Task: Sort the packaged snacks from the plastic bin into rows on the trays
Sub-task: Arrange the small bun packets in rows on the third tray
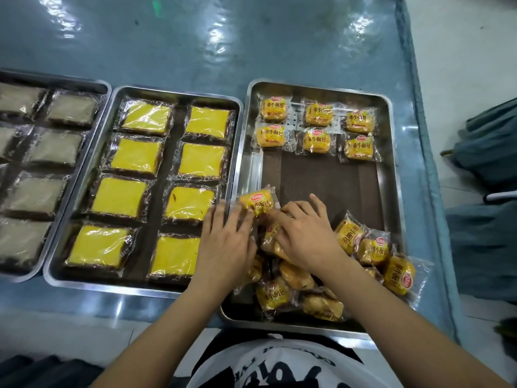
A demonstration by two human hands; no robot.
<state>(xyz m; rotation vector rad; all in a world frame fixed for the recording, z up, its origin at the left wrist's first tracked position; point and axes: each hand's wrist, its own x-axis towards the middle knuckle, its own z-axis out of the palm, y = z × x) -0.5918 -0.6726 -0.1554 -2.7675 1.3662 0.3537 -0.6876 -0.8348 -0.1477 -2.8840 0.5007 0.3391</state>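
Observation:
A steel tray (391, 175) on the right holds two rows of yellow small-bread packets (317, 127) at its far end and a loose pile of the same packets (313, 287) at its near end. My left hand (223, 245) and my right hand (305, 236) meet over the pile's far-left side. Between their fingertips sits one yellow bread packet (257, 204), label up, at the tray's left rim. Both hands touch it with fingers spread. Part of the pile is hidden under my hands.
The middle tray (56, 270) holds two columns of wrapped yellow cake slabs (134, 158). A left tray (25, 275) holds wrapped brown slabs (56, 148). All stand on a blue plastic-covered table (251, 46). Dark fabric (489, 152) lies beyond the table's right edge.

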